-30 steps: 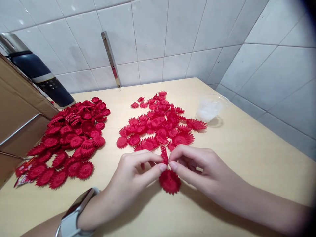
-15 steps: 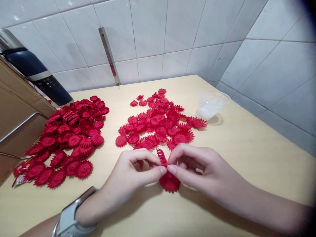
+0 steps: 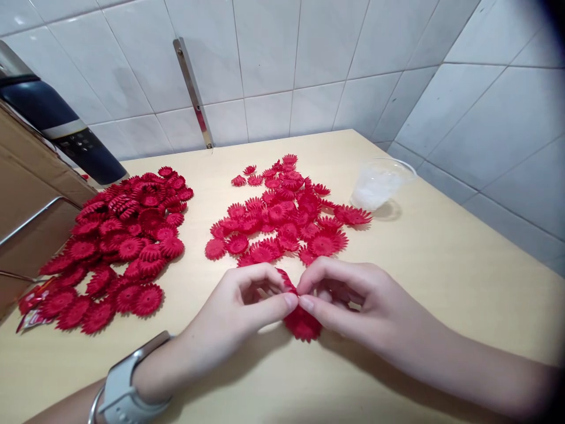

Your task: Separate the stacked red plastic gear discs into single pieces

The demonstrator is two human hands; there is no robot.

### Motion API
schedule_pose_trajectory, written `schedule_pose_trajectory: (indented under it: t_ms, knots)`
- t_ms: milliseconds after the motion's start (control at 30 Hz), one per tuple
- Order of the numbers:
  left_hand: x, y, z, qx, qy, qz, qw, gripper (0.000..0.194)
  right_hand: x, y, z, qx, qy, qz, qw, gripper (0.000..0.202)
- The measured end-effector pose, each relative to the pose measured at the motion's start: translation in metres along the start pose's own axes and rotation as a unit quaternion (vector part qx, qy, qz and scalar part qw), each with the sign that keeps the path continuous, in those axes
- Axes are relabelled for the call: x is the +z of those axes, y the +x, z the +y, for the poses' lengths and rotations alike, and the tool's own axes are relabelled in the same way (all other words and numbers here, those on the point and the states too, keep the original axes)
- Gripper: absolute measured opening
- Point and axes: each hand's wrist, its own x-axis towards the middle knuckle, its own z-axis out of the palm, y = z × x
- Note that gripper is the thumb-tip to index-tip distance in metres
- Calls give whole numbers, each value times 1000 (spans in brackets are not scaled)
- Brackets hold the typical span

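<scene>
At eight o'clock, a glossy wrapper (image 3: 35,318) and, at ten, a dark metal-capped bottle (image 3: 42,109) carry unreadable print. Toothed red discs (image 3: 128,247) heap at nine. The left hand (image 3: 236,303), at seven, and right hand (image 3: 359,300), at five, pinch one fringed red piece (image 3: 286,281) at six, fingertips closed, the piece leaning further left than a second ago. A clear plastic cup (image 3: 379,185) is near two.

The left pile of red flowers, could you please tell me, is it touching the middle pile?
Apart: the head view shows a continuous strip of bare tabletop between the left pile and the middle pile.
</scene>
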Motion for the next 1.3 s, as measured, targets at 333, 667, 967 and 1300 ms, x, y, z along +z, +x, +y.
schedule_pose_trajectory:
  t_ms: [333, 667, 967, 1300]
  knots:
    - [-1, 0, -2, -9, 10, 13, 1000, 10, 0, -2, -2, 4, -13, 21, 1000, 10]
    - [0, -3, -1, -15, -35, -17, 999, 11, 3, -2, -1, -4, -35, 26, 999, 14]
    - [-1, -1, -3, -27, -101, -42, 994, 9, 0, -4, -2, 3, 105, 1, 995, 15]
    - [2, 2, 1, -32, 36, 77, 996, 11, -9, 7, -3, 10, 68, 105, 992, 16]
